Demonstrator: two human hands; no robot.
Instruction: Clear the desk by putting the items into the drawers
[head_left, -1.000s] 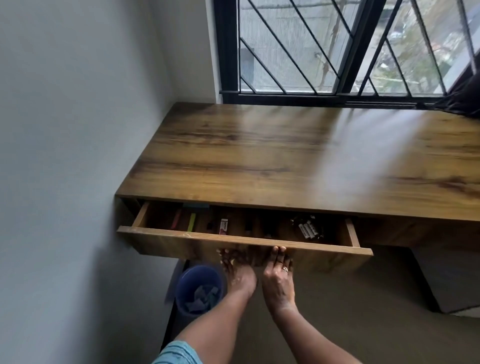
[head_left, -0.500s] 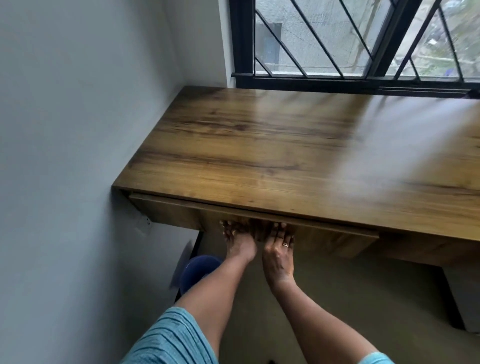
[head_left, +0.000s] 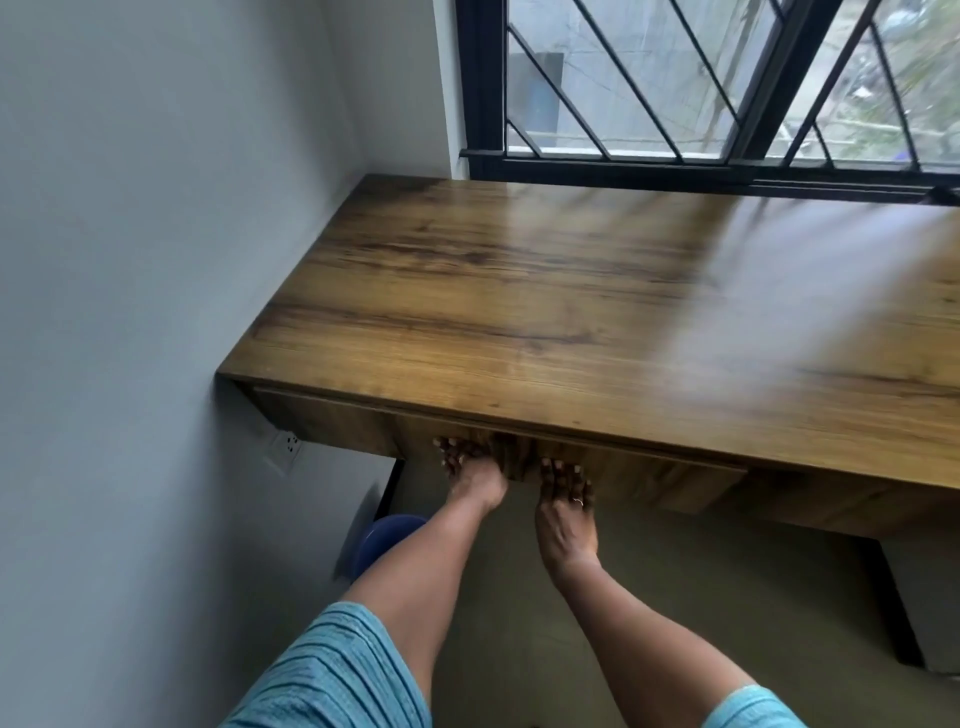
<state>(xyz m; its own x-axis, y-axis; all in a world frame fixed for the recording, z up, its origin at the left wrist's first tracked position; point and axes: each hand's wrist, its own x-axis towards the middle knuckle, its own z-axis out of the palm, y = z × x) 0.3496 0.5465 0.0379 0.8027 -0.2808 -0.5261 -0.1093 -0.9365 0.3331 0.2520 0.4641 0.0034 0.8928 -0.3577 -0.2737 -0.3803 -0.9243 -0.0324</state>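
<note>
The wooden desk (head_left: 597, 312) fills the middle of the head view with a bare top. Its drawer (head_left: 332, 423) sits pushed in under the front edge, its wooden front nearly flush. My left hand (head_left: 470, 470) presses flat against the drawer front, fingers spread. My right hand (head_left: 563, 506), with a ring on one finger, rests on the drawer front just to the right, fingers spread too. Neither hand holds anything. The drawer's contents are hidden.
A grey wall (head_left: 130, 312) runs close along the left, with a socket (head_left: 284, 451) below the desk. A blue bin (head_left: 379, 540) stands on the floor under the desk's left end. A barred window (head_left: 727, 88) is behind the desk.
The drawer, open a second ago with small items showing inside, has been pushed shut by both hands. My hands have spread slightly apart on its front.
</note>
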